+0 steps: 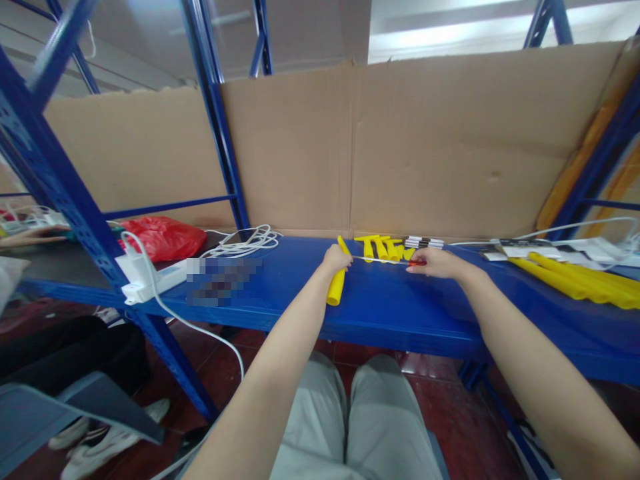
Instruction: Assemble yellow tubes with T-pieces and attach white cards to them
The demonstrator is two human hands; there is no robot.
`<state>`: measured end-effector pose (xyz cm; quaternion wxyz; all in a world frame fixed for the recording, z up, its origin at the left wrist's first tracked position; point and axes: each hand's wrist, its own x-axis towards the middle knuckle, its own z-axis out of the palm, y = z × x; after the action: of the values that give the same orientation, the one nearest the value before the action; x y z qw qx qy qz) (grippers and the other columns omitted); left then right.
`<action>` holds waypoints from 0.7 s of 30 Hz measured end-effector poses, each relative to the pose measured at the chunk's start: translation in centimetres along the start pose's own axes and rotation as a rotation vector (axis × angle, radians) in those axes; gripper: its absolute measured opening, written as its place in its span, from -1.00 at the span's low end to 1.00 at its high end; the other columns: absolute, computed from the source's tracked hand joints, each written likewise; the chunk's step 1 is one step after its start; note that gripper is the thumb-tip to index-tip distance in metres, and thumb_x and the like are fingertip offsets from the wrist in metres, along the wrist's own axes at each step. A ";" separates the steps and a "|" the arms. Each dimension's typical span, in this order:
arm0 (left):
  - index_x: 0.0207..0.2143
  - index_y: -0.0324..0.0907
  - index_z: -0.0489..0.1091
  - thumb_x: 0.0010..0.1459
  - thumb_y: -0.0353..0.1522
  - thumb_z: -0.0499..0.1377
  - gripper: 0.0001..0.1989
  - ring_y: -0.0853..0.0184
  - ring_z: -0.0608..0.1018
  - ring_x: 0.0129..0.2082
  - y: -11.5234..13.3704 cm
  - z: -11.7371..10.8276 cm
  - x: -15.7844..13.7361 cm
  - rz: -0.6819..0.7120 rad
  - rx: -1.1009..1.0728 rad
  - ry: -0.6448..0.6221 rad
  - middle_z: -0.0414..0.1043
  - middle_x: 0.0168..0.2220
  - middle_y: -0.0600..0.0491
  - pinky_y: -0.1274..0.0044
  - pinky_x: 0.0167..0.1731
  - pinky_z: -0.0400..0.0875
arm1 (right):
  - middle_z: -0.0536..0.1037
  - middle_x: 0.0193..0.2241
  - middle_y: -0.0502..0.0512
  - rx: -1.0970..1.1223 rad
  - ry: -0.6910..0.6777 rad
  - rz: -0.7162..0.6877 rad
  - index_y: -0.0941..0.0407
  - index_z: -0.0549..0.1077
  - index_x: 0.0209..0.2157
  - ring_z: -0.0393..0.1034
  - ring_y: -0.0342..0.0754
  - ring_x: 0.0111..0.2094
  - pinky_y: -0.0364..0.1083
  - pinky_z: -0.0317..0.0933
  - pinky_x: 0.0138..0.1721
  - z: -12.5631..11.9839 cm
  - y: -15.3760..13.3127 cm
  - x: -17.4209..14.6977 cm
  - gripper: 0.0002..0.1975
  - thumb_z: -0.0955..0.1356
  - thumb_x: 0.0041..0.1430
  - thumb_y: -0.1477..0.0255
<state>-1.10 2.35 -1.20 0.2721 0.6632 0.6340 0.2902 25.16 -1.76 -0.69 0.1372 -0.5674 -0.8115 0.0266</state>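
Closed around a yellow plastic tube (336, 288), my left hand (337, 258) is over the blue shelf top (400, 313). My right hand (434, 262) grips the red handle of a screwdriver (385, 261). Its thin metal shaft points left and reaches the tube by my left hand; whether the tip is in the tube I cannot tell. Just behind the shaft lie several short yellow tube pieces (381, 248). Small white-and-black pieces (424, 242) sit behind my right hand.
Several long yellow tubes (580, 280) lie at the right, near white packets (535, 249). At the left are a red plastic bag (163, 239), a white power strip (165, 279) and coiled white cable (250, 240). Cardboard (425, 147) stands behind. Another person's hand (43, 235) is at far left.
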 end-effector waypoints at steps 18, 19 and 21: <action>-0.31 -0.41 0.50 0.06 -0.53 0.15 -0.84 0.26 0.63 -0.36 0.4 -0.3 -0.7 0.145 0.213 -0.044 0.57 -0.27 -0.22 0.60 -0.40 0.45 | 0.57 -0.40 0.14 -0.294 0.281 -0.032 0.07 0.42 -0.39 0.41 0.01 -0.37 -0.10 0.14 -0.38 -0.9 -1.0 -0.6 -0.94 0.30 0.08 0.45; -0.30 -0.42 0.50 0.06 -0.52 0.15 -0.83 0.25 0.63 -0.36 0.4 -0.3 -0.8 0.157 0.220 -0.047 0.57 -0.27 -0.23 0.59 -0.40 0.45 | 0.57 -0.39 0.15 -0.291 0.274 -0.040 0.07 0.43 -0.40 0.42 0.02 -0.36 -0.10 0.15 -0.37 -0.9 -0.8 -0.6 -0.94 0.31 0.07 0.44; -0.29 -0.43 0.50 0.06 -0.52 0.15 -0.82 0.22 0.63 -0.36 0.4 -0.3 -0.9 0.182 0.231 -0.061 0.57 -0.27 -0.24 0.57 -0.40 0.45 | 0.58 -0.35 0.16 -0.283 0.248 -0.046 0.08 0.44 -0.41 0.42 0.03 -0.34 -0.09 0.18 -0.35 -0.8 -0.5 -0.5 -0.94 0.32 0.06 0.42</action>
<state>-1.09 1.40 -0.68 0.1857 0.7532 0.5920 0.2184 25.07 -2.48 0.08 0.1555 -0.5612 -0.7969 -0.1610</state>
